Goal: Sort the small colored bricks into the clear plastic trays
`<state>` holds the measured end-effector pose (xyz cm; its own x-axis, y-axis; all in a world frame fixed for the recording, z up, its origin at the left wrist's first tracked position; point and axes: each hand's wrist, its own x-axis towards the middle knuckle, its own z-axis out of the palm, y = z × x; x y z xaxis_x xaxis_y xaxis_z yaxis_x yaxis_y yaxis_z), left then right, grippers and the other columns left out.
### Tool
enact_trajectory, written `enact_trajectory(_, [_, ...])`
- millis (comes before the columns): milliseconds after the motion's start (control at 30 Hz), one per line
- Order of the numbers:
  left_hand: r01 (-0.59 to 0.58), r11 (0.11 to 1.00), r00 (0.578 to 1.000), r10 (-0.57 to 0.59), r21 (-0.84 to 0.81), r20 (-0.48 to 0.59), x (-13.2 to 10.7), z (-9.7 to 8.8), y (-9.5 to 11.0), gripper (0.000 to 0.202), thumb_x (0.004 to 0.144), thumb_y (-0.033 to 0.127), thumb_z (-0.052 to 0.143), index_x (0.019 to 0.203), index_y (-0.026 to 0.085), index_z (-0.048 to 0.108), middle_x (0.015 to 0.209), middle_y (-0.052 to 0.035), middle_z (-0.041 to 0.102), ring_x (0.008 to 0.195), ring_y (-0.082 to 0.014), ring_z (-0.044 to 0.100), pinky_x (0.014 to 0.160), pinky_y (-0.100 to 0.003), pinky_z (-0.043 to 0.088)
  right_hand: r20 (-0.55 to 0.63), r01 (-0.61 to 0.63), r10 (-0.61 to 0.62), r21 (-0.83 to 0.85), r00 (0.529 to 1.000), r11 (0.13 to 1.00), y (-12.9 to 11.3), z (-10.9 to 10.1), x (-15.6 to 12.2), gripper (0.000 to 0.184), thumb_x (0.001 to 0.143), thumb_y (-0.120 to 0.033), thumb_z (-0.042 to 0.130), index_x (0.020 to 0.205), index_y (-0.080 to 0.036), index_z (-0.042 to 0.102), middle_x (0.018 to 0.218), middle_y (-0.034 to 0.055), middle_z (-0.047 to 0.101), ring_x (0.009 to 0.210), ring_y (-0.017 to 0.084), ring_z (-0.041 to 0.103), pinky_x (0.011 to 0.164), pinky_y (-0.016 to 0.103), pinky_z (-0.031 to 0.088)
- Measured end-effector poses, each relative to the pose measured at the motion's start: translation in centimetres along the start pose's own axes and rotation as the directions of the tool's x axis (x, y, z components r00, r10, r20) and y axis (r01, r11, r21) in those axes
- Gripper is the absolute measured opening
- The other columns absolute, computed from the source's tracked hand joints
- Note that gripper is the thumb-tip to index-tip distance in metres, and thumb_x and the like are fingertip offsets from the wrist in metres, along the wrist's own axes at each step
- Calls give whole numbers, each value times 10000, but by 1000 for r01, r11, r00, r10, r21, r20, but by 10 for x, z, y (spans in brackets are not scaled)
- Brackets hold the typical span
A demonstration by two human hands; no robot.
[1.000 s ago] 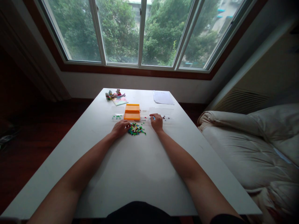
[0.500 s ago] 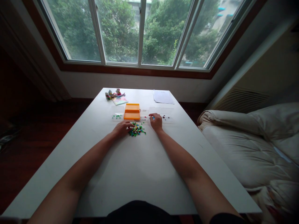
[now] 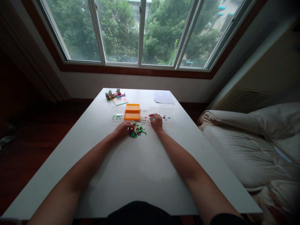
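Observation:
A loose pile of tiny coloured pieces (image 3: pixel 138 130), mostly green with some yellow, blue and dark ones, lies on the white table. At its left edge is my left hand (image 3: pixel 122 130), its fingers curled in with the tips against the pile; whatever they pinch is too small to name. My right hand (image 3: pixel 156 122) hovers at the front of a clear plastic box (image 3: pixel 167 110), index finger stretched out and apart from the thumb. A few red pieces (image 3: pixel 146 117) sit just left of it, and dark pieces (image 3: pixel 164 117) sit to its right inside the box.
An orange open case (image 3: pixel 132 116) stands behind the pile. To its left, a clear tray (image 3: pixel 118 110) holds green pieces (image 3: pixel 117 117). Small figures (image 3: pixel 114 94), a colourful card (image 3: pixel 120 100) and white papers (image 3: pixel 163 97) lie at the table's far end. A padded sofa (image 3: pixel 234 143) is on the right.
Both hands stay almost in place. My left fingers shift very slightly at the pile, and a few pieces at its edge look a little rearranged.

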<state>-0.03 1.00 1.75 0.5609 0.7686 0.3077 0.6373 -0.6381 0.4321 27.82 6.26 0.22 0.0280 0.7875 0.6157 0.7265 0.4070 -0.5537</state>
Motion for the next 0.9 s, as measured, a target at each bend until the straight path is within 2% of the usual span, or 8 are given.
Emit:
enact_trajectory(167, [21, 1000, 999, -21, 16, -46, -1, 0, -1, 161, 874, 283, 597, 923, 229, 741, 895, -47, 678, 814, -185, 605, 750, -303, 477, 14, 0, 0, -3, 1000, 1000, 0, -1, 0, 216, 876, -196, 521, 928, -196, 731, 974, 70, 714, 964, 242, 595, 957, 392, 431])
enact_trajectory(367, [33, 998, 988, -25, 50, -151, -2, -2, -2, 186, 934, 291, 528, 917, 220, 700, 942, -58, 662, 863, -188, 602, 793, -311, 482, 10, 20, -20, -4, 1000, 1000, 2, 1, -1, 209, 884, -202, 525, 926, -199, 730, 980, 69, 711, 964, 241, 597, 949, 388, 441])
enact_trajectory(533, [124, 992, 967, -117, 20, -228, -2, -2, -9, 158, 920, 233, 510, 972, 216, 658, 923, -45, 674, 828, -181, 610, 774, -304, 485, 61, 86, -85, -8, 994, 996, -5, 0, -2, 214, 901, -200, 520, 943, -205, 730, 980, 67, 709, 960, 236, 604, 941, 379, 447])
enact_trajectory(600, [183, 983, 943, -168, 27, -287, -2, -4, -13, 156, 911, 226, 506, 974, 214, 648, 902, -46, 683, 846, -194, 612, 796, -321, 482, 98, 127, -126, 2, 987, 992, -10, 1, -4, 212, 911, -204, 521, 945, -213, 730, 977, 63, 709, 955, 232, 610, 938, 373, 448])
enact_trajectory(700, [281, 960, 885, -257, 6, -388, -3, -8, -21, 150, 899, 246, 512, 973, 208, 637, 917, -59, 703, 892, -211, 617, 821, -341, 477, 139, 193, -196, 35, 971, 981, -16, 1, -7, 206, 926, -214, 525, 957, -216, 729, 976, 61, 708, 953, 223, 619, 935, 363, 443])
enact_trajectory(800, [352, 930, 828, -362, -105, -428, -5, -13, -28, 162, 895, 265, 502, 995, 213, 618, 922, -45, 727, 854, -192, 632, 766, -311, 472, 157, 219, -225, 56, 961, 974, -18, 2, -9, 207, 925, -202, 528, 964, -217, 730, 976, 58, 713, 958, 220, 625, 936, 358, 438])
enact_trajectory(900, [374, 897, 777, -442, -235, -448, -7, -15, -35, 155, 886, 279, 505, 991, 218, 600, 903, -22, 737, 812, -168, 644, 721, -276, 458, 161, 203, -210, 57, 964, 977, -16, 2, -9, 208, 921, -192, 528, 962, -214, 730, 980, 59, 717, 956, 220, 631, 935, 357, 439])
